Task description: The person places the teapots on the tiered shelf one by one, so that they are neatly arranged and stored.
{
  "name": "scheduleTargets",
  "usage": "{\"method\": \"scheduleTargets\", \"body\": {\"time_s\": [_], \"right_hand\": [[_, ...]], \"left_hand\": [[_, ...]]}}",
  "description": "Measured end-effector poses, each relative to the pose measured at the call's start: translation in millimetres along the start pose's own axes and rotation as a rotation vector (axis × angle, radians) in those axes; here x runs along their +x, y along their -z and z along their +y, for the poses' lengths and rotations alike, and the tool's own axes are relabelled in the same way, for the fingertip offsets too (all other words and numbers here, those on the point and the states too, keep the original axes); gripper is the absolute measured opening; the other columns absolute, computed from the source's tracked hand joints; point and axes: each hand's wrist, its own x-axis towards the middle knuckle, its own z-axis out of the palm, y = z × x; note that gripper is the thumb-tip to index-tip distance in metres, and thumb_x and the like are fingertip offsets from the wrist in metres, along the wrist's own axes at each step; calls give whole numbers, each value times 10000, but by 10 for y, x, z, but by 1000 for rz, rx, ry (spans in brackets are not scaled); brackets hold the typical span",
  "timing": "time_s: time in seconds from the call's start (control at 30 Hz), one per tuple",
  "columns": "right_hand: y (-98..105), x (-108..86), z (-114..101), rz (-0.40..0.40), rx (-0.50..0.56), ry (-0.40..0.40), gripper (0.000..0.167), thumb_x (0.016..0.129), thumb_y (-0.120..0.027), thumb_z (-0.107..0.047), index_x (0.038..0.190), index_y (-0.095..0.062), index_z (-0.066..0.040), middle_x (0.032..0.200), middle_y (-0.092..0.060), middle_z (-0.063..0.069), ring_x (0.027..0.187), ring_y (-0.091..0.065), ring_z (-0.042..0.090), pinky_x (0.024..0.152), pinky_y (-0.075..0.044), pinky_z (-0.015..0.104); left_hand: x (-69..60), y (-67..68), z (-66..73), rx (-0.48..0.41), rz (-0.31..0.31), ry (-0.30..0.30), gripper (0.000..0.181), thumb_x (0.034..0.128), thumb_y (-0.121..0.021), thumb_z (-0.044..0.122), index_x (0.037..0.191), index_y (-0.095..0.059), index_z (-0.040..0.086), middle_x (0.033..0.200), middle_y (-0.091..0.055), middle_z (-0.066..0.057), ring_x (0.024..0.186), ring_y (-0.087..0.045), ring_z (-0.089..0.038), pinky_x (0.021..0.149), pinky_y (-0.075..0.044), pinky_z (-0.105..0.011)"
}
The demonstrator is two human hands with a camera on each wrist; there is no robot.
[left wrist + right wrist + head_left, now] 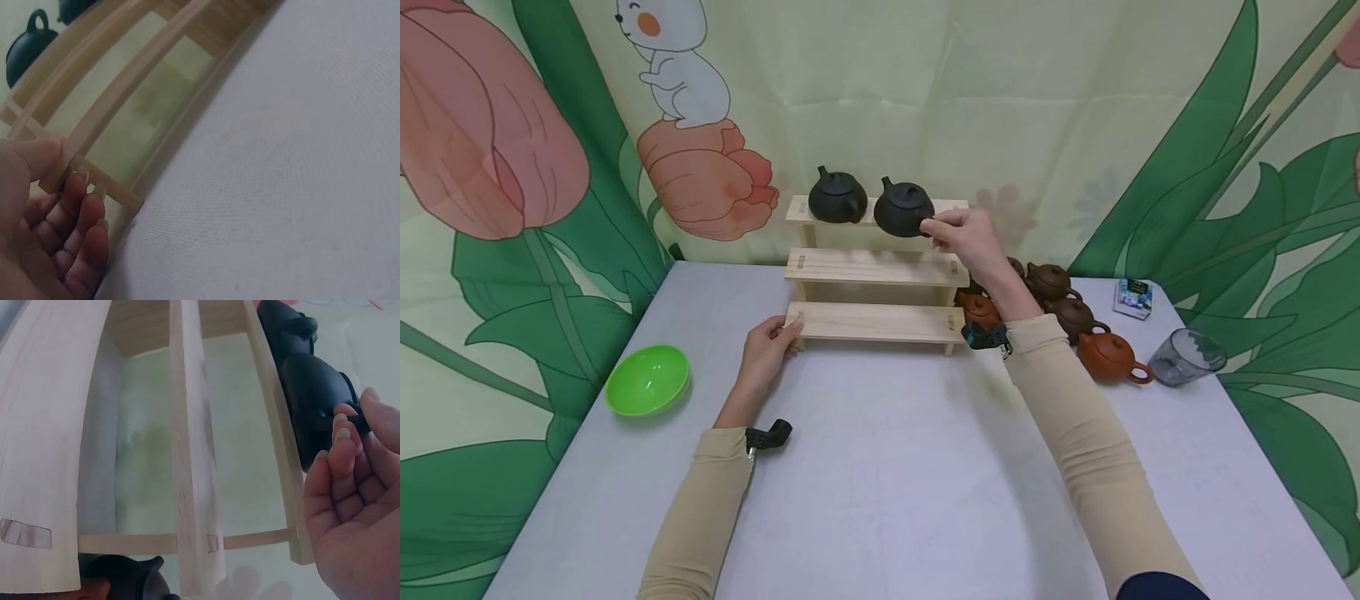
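Evidently both my hands are closed: at upper centre the right hand (964,240) pinches a black teapot (902,207) by its handle (360,423) at the top shelf (951,204); left of centre the left hand (765,352) grips the bottom shelf (880,322), probably for steadiness.

No lettering is legible, even on the small box (1132,298).

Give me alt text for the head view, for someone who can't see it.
A person's right hand holds a black teapot at the top tier of a wooden stand, beside a second black teapot, while the left hand grips the bottom tier. Brown teapots, reddish teapots and a glass sit to the right, a green bowl to the left.
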Motion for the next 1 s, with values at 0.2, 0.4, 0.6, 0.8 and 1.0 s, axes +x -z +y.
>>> {"method": "scheduleTargets", "body": {"time_s": [0.2, 0.4, 0.6, 0.8, 1.0], "right_hand": [[-60, 28, 9, 22, 28, 5, 273, 888, -758, -251, 907, -743, 21, 691, -631, -23, 679, -576, 143, 721, -531, 295], [-92, 58, 13, 45, -25, -19, 302, 872, -764, -337, 945, -765, -44, 681, -651, -57, 695, -587, 139, 484, -368, 239], [-149, 79, 0, 87, 15, -27, 217, 854, -783, -314, 899, -779, -101, 645, -649, -73, 691, -609, 201, 498, -381, 227], [-217, 89, -24, 131, 40, -6, 206, 855, -790, -247, 899, -773, -46, 634, -637, -55, 746, -638, 280, 714, -524, 256], [-267, 115, -47, 144, -7, -21, 260, 862, -782, -282, 920, -772, -28, 627, -631, -64, 773, -644, 286, 734, -516, 265]], "left_hand": [[5, -2, -11, -4, 1, 0, 476, 942, -660, 437, 1260, -629, 85, 883, -589, -31, 775, -565, -131, 657, -493, -204], [0, -1, -1, 0, -6, -5, 489, 940, -657, 452, 1267, -628, 90, 893, -598, -38, 786, -571, -140, 670, -499, -217], [7, -1, 6, 10, -6, -1, 498, 937, -656, 462, 1277, -626, 99, 894, -599, -33, 791, -571, -140, 671, -498, -214], [6, -8, 20, 2, -5, -6, 495, 938, -661, 451, 1273, -627, 89, 891, -597, -32, 786, -572, -137, 668, -502, -210], [1, 1, 10, 11, -8, 1, 505, 942, -654, 450, 1288, -619, 83, 896, -600, -33, 789, -573, -137, 675, -505, -206]]}}
